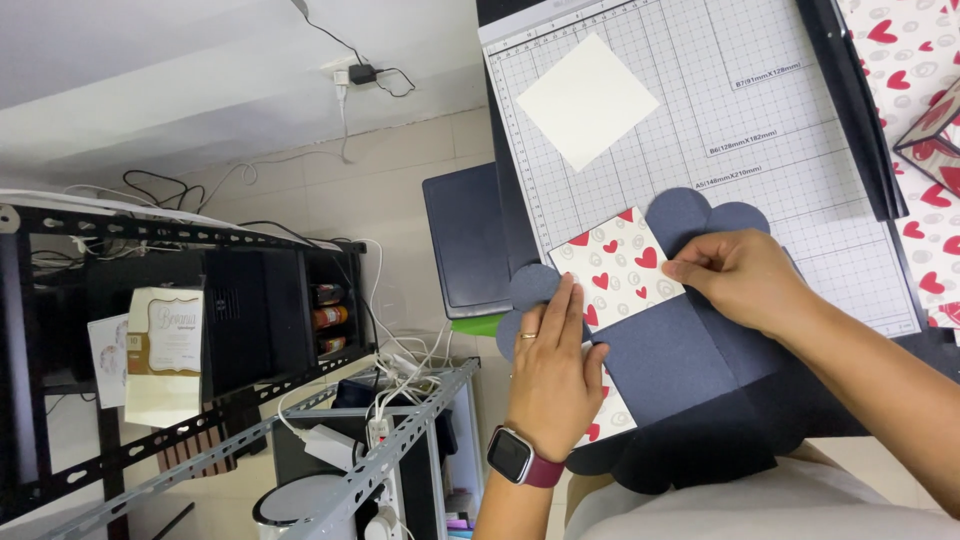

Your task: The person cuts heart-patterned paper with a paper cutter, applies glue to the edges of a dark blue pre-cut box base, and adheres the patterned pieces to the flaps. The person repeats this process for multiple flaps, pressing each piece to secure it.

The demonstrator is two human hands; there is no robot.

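The left hand lies flat, fingers extended, pressing on the left edge of a square of heart-print paper; its grip is open and holds nothing. A smartwatch sits on the left wrist. The right hand pinches the right edge of the same heart-print paper between thumb and fingertips; its grip is closed on the paper. The heart-print paper lies on a dark blue card with scalloped flaps. The card rests partly on a gridded cutting board. A blank cream square lies apart on the upper board. A sheet of heart-print wrapping paper lies at the right edge. A metal shelf rack stands to the left.
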